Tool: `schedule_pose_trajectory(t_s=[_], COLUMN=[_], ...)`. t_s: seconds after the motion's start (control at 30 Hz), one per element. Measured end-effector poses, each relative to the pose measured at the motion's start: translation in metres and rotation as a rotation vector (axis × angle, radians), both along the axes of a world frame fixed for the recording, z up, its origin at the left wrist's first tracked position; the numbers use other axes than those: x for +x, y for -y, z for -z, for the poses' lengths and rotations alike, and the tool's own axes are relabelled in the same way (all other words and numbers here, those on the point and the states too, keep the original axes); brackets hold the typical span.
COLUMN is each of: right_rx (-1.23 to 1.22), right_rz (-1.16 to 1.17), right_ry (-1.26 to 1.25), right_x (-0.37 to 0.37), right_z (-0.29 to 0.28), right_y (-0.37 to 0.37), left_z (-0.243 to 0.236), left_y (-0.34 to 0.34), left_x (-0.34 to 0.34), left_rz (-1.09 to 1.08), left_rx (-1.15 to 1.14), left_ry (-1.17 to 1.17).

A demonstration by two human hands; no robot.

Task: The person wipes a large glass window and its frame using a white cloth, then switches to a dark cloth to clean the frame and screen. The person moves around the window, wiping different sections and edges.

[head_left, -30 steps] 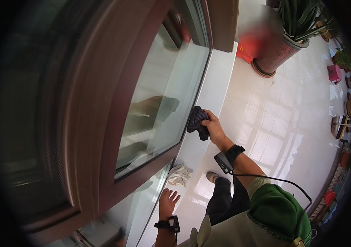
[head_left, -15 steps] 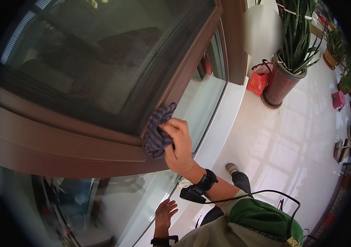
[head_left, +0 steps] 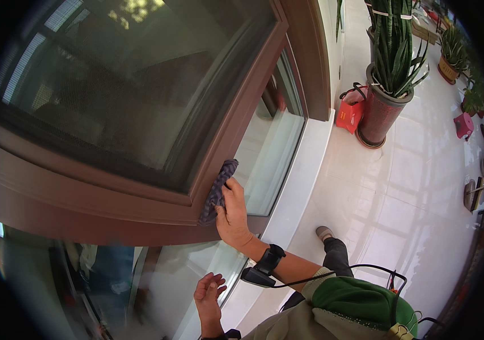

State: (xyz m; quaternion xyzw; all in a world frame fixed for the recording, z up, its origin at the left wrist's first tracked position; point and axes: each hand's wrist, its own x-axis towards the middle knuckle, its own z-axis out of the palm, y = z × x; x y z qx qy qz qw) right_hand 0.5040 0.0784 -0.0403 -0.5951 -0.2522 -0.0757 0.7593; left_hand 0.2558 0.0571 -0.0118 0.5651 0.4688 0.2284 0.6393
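A dark striped cloth (head_left: 217, 195), purple-grey and bunched up, is pressed to the outer edge of a brown window frame (head_left: 219, 141) near its lower right corner. My right hand (head_left: 234, 218) grips this cloth, thumb and fingers closed on it. Dark mesh (head_left: 123, 113) fills the framed panel. Lower down, my left hand (head_left: 209, 292) is raised in front of the glass (head_left: 179, 272), palm turned up. Its fingers are loosely bent and hold nothing. Black bands are on both wrists, and a cable runs from the right one.
A white sill (head_left: 304, 170) runs beside the window. On the pale tiled floor (head_left: 378, 204) stand a tall dark red planter (head_left: 383, 116) with upright leaves and a red bag (head_left: 349, 110). A pink stool-like object (head_left: 463, 126) and several more potted plants are farther right.
My right hand has slid the cloth from the corner's face onto the frame's outer edge. My left hand has risen and its fingers are more bent. The whole view has shifted slightly.
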Motion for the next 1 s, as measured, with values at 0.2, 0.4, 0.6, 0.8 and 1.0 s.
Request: schedule_pose_trajectory(t_s=[0.2, 0.4, 0.6, 0.8, 1.0], right_rx=[0.081, -0.021, -0.026, 0.102, 0.041], right_rz=[0.232, 0.304, 0.263, 0.447, 0.388], right_ry=[-0.063, -0.083, 0.084, 0.049, 0.044], right_x=[0.157, 0.261, 0.261, 0.418, 0.408], right_z=[-0.024, -0.045, -0.013, -0.025, -0.039], right_y=[-0.011, 0.004, -0.007, -0.008, 0.006], left_z=[-0.033, -0.070, -0.098, -0.104, -0.100], left_y=[0.001, -0.017, -0.024, -0.020, -0.020], left_x=[0.022, 0.060, 0.106, 0.117, 0.126], left_rz=[0.090, 0.015, -0.074, -0.121, -0.140], left_rx=[0.263, 0.509, 0.829, 0.854, 0.895], left_ry=[-0.027, 0.030, 0.086, 0.058, 0.063])
